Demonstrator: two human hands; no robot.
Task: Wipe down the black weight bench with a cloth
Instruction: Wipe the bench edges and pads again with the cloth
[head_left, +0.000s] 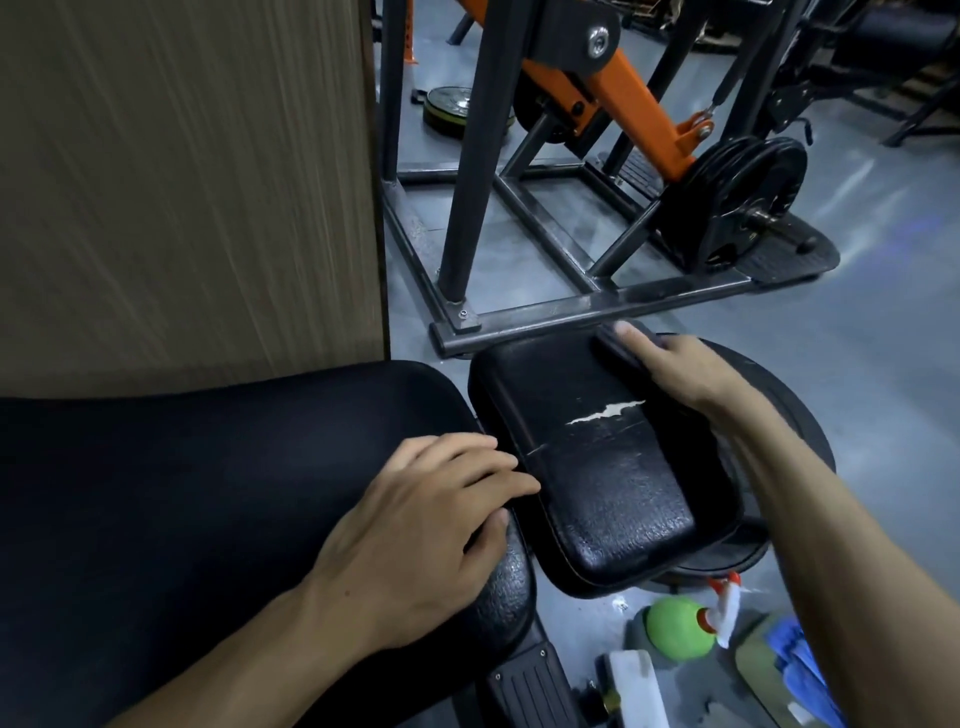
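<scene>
The black weight bench fills the lower half of the view: a long pad (208, 467) on the left and a smaller seat pad (613, 483) with a torn white crack to its right. My left hand (431, 530) rests flat on the end of the long pad, fingers reaching the gap between the pads. My right hand (670, 364) presses a dark cloth (618, 340) onto the far right corner of the seat pad, fingers stretched over it. The cloth is mostly hidden under the hand.
A wooden panel (182, 182) stands at the left. Beyond the bench is a grey and orange machine frame (571, 306) with black weight plates (737, 202). On the floor at the lower right are a green spray bottle (680, 629), a white block (636, 686) and a blue cloth (800, 654).
</scene>
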